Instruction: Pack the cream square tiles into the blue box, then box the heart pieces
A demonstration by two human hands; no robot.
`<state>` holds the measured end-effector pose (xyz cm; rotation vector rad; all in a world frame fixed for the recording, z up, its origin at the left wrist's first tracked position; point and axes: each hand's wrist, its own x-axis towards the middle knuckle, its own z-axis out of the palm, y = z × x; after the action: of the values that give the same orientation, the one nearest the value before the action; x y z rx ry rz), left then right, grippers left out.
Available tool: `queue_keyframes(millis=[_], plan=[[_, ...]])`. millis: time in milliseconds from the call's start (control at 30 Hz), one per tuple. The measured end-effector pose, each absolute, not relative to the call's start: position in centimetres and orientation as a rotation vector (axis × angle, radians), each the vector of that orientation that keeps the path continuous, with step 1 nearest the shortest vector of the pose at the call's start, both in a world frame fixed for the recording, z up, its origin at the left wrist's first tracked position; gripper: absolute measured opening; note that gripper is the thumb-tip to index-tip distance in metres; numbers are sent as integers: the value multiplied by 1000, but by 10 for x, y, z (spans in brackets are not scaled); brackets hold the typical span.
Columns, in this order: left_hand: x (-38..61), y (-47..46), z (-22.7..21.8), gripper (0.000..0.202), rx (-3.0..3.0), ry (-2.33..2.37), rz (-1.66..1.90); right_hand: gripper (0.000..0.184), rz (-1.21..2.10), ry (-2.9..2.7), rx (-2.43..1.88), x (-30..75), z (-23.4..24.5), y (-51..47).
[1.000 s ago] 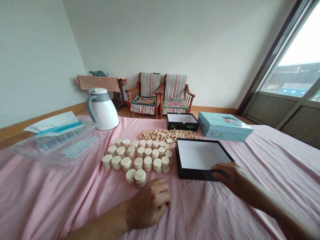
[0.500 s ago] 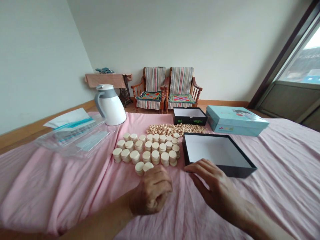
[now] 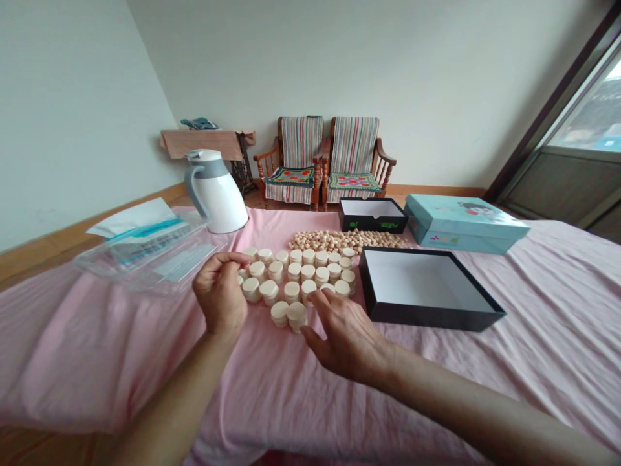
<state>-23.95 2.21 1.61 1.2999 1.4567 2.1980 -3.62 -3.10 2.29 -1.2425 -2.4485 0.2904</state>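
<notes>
Several short stacks of pale wooden discs (image 3: pixel 298 272) stand in rows on the pink tablecloth (image 3: pixel 97 349). My left hand (image 3: pixel 220 298) is at the left end of the rows, fingers curled in a pinch over a stack; what it holds is hidden. My right hand (image 3: pixel 339 327) lies open beside the two nearest stacks (image 3: pixel 289 315), fingertips touching the front row. An empty black box with a white inside (image 3: pixel 427 288) sits just right of my right hand.
A heap of small wooden beads (image 3: pixel 347 239) lies behind the discs. Further back are a smaller black box (image 3: pixel 372 215), a light blue box (image 3: pixel 463 223), a white jug (image 3: pixel 216 192) and a clear plastic case (image 3: pixel 145 249). Two striped armchairs stand by the wall.
My left hand rose from the near cloth to the left end of the disc rows. My right hand left the black box's front edge and moved left onto the front stacks.
</notes>
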Motion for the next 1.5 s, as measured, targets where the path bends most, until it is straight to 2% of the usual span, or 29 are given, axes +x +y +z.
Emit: queue_keyframes(millis=[400, 567, 767, 967, 1300, 1500], plan=[[-232, 19, 16, 15, 1275, 1318, 2196, 31, 188, -2504, -1463, -74, 26, -24], [-232, 18, 17, 16, 1275, 1275, 2186, 23, 193, -2526, -1418, -77, 18, -21], [-232, 17, 16, 17, 1287, 1261, 2162, 29, 186, -2552, -1408, -81, 22, -24], [-232, 17, 15, 16, 1288, 1271, 2153, 20, 164, -2664, -1374, -86, 24, -22], [-231, 18, 15, 15, 1319, 1343, 2132, 21, 271, -2781, -1331, -83, 20, -15], [-232, 19, 13, 14, 1323, 1391, 2127, 18, 344, -2770, -1177, -59, 47, -21]])
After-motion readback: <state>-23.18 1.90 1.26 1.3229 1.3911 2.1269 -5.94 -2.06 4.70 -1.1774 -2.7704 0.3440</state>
